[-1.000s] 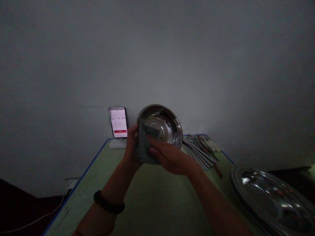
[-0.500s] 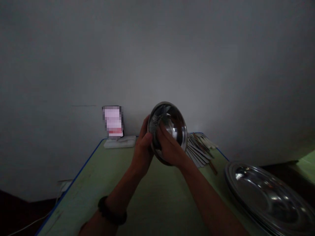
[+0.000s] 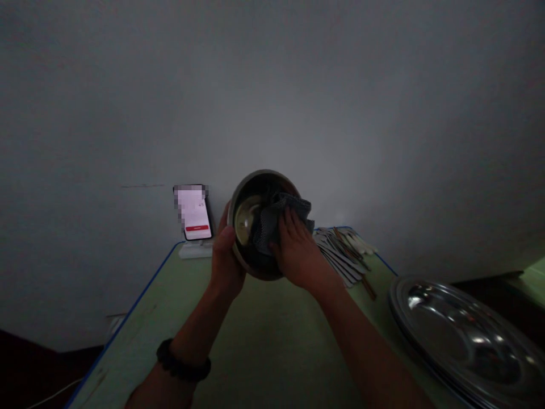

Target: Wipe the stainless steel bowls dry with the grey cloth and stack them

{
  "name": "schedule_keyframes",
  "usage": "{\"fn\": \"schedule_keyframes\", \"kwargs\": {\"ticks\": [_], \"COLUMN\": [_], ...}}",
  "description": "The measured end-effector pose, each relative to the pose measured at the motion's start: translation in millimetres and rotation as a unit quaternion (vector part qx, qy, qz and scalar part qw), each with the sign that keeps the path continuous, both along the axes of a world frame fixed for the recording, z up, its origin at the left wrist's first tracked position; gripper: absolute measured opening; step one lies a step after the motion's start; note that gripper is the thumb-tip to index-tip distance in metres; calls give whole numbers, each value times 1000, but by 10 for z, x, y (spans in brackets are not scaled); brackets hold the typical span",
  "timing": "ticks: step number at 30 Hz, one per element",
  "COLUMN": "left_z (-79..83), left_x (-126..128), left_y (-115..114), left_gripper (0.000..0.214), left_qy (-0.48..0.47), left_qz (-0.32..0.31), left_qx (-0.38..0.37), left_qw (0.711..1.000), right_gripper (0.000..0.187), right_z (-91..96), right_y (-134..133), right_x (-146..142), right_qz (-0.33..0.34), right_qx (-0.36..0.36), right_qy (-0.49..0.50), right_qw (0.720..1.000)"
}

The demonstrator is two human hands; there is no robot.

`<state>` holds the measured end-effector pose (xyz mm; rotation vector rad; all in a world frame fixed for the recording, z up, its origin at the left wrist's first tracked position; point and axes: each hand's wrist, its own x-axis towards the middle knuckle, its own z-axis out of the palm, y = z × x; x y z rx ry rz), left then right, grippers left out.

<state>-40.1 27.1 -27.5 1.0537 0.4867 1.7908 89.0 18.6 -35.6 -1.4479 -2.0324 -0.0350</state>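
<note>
A round steel bowl (image 3: 244,218) is held up above the green table (image 3: 264,352), its open side facing me. My left hand (image 3: 225,258) grips the bowl's left rim, thumb over the edge. My right hand (image 3: 300,255) presses a dark checked cloth (image 3: 276,218) against the inside of the bowl, fingers lying on the cloth. A dark bead bracelet sits on my left wrist.
A lit phone (image 3: 193,213) leans on a white stand at the table's far left edge by the wall. Several flat utensils (image 3: 344,253) lie fanned at the far right. Large steel trays (image 3: 464,338) are stacked at the right. A white cable trails on the floor at left.
The bowl has shifted left and turned to face me more squarely. The cloth, earlier draped over the left rim, is now inside the bowl under my right hand.
</note>
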Motion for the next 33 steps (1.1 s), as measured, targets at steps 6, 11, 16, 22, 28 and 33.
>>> {"fn": "schedule_keyframes", "kwargs": {"ticks": [6, 11, 16, 22, 28, 33], "left_z": [-116, -133, -36, 132, 59, -109], "left_x": [230, 178, 18, -58, 1, 173], "left_y": [-100, -77, -3, 32, 6, -60], "left_gripper": [45, 46, 38, 35, 24, 39], "left_qy": [-29, -30, -38, -55, -21, -27], "left_qz": [-133, -105, -10, 39, 55, -72], "left_qx": [-65, -116, -113, -47, -30, -54], "left_qw": [989, 987, 993, 997, 998, 996], "right_gripper": [68, 60, 44, 28, 45, 57], "right_z": [52, 184, 281, 353, 160, -16], "right_y": [118, -3, -91, -169, -66, 175], "right_x": [-95, -194, -124, 25, 60, 11], "right_qz": [55, 229, 356, 290, 37, 46], "right_qx": [31, -30, -91, -123, -62, -19], "right_qy": [166, 163, 145, 23, -49, 75], "right_qw": [984, 959, 919, 949, 996, 996]}}
